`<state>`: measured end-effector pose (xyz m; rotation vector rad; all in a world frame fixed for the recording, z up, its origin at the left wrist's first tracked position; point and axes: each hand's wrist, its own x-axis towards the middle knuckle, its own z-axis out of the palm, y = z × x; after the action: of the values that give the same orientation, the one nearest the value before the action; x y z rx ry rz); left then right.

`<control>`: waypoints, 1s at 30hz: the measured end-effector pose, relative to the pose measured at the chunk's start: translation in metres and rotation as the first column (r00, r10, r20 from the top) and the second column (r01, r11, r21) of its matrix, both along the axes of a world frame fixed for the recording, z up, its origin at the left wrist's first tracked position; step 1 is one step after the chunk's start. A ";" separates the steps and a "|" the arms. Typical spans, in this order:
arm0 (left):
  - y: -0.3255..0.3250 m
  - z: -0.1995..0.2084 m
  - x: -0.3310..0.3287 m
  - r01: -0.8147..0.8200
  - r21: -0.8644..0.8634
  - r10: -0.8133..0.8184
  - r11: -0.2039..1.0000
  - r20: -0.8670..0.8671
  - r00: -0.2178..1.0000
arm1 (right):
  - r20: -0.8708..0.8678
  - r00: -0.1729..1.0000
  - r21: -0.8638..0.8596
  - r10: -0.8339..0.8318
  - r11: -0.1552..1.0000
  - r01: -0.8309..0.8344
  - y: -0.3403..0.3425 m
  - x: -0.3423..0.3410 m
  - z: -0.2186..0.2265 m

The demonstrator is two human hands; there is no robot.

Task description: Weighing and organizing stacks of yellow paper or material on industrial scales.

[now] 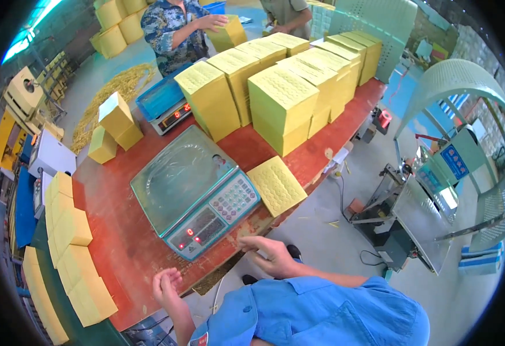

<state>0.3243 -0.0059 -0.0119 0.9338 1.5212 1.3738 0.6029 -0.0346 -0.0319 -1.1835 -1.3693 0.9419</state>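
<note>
Both my hands hang empty in front of me at the near edge of the red table. My left hand is over the table's near edge, its fingers loosely bent and apart. My right hand has its fingers stretched out, just beyond the near edge. Closest to both is a digital weighing scale with a bare glossy pan, a keypad and a lit red display. Touching or close to its right side lies a low stack of yellow embossed paper.
Tall stacks of yellow paper fill the table's far right. A second scale stands at the back. More yellow blocks line the left. Two people work across the table, one person's hand on a yellow stack. A metal machine stands right.
</note>
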 end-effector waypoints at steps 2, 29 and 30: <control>0.016 0.015 0.029 0.088 0.037 -0.088 0.995 -0.008 0.996 | 0.043 0.992 -0.019 -0.116 0.993 0.117 -0.006 0.023 -0.003; 0.170 -0.007 0.411 0.610 0.183 -0.626 0.771 0.043 0.779 | 0.591 0.705 0.198 -0.392 0.918 0.344 0.184 0.465 -0.056; 0.173 -0.010 0.415 0.604 0.091 -0.610 0.792 0.181 0.772 | 0.596 0.690 0.245 -0.410 0.912 0.330 0.190 0.467 -0.060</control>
<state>0.7396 0.1674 -0.0221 1.1397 0.9175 0.9718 1.0703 0.1558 -0.0914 -1.7001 -1.5852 0.1380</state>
